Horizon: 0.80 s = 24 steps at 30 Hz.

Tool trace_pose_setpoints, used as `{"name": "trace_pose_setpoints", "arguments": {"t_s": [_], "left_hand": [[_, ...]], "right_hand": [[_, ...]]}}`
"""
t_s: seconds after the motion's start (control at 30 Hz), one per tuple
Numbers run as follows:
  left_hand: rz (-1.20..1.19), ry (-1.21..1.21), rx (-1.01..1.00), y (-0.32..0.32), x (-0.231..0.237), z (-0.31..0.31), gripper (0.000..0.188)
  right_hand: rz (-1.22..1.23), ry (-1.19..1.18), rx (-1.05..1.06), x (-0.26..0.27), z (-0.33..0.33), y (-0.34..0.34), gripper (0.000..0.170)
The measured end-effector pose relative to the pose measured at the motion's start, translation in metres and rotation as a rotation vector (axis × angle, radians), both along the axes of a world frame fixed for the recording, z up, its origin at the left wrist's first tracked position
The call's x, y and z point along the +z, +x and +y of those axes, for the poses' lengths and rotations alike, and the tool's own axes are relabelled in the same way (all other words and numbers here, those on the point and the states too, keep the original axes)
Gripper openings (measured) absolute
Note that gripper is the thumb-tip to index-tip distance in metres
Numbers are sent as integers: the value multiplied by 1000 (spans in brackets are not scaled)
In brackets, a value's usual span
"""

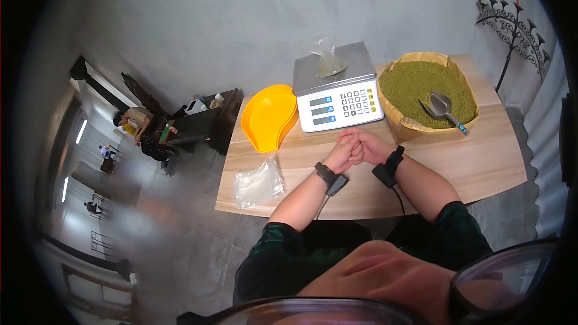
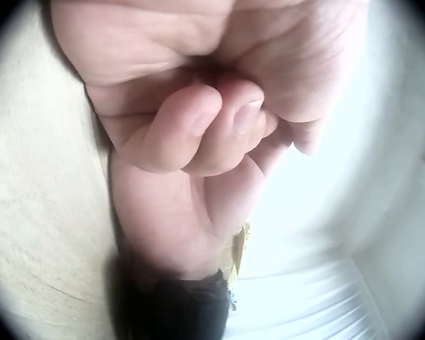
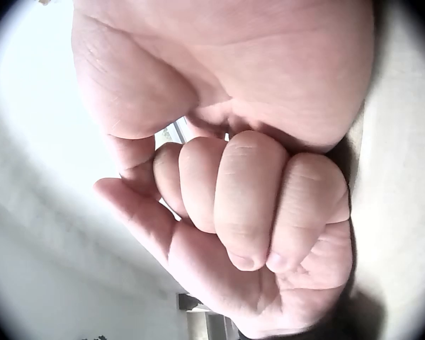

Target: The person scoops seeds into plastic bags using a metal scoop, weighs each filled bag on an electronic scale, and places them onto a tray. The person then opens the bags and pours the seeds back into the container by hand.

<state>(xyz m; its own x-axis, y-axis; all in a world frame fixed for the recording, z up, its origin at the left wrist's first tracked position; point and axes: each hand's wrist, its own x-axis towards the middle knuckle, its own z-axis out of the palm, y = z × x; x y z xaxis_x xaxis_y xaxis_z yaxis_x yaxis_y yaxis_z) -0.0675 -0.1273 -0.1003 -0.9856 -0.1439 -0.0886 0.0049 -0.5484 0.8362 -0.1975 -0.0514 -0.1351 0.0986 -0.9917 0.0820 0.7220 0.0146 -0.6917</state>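
Note:
In the head view my left hand point(image 1: 344, 153) and right hand point(image 1: 373, 145) are clasped over the wooden table's front part, their fingers curled and interlocked. The left wrist view shows the left palm point(image 2: 290, 64) above, and the right hand point(image 2: 173, 212) below against it. From the right wrist, the right palm point(image 3: 269, 64) lies across the top and the left hand point(image 3: 219, 273) beneath, several bent fingers between. Just beyond the hands stands a white scale point(image 1: 340, 105) bearing a small clear bag point(image 1: 331, 66) with greenish contents.
A yellow scoop-shaped pan point(image 1: 265, 114) lies left of the scale, with clear plastic bags point(image 1: 259, 185) nearer the front edge. At right, a paper-lined container point(image 1: 394, 121) holds green grains point(image 1: 409, 87) and a metal scoop point(image 1: 441, 105). Another person point(image 1: 139, 121) sits far left.

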Motion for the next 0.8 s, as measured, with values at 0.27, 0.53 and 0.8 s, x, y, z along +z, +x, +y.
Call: {"name": "trace_pose_setpoints", "arguments": {"t_s": [0.27, 0.53, 0.8], "left_hand": [[-21, -246, 139, -1, -1, 16, 33], [-121, -846, 308, -4, 63, -14, 21], [188, -2106, 845, -74, 198, -122, 28]], "right_hand": [[-123, 7, 63, 1, -3, -9, 30], [-344, 166, -22, 9, -7, 2, 27], [-303, 209, 45, 6, -8, -5, 19]]}}
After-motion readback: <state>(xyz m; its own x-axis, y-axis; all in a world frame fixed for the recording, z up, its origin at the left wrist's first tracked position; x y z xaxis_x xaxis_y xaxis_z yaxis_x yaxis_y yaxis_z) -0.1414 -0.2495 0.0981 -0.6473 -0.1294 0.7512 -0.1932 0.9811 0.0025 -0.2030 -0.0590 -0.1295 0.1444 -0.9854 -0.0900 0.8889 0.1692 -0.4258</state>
